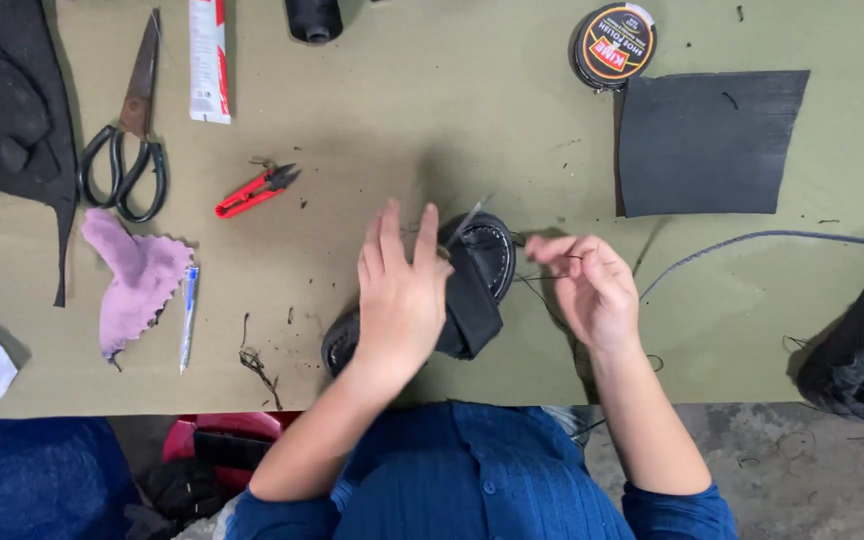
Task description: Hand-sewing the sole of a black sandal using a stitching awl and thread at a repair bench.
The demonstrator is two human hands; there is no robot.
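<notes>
Olive worktable [432,130] under both hands [402,295]

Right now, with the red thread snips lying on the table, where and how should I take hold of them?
Grip the red thread snips by the red handle end, which lies lower left, nearest the pink cloth. Come from above and from the left: the dark pointed blades aim up and right, so that approach likely keeps fingers clear. They lie flat on the olive table, apart from the black-handled scissors.
</notes>
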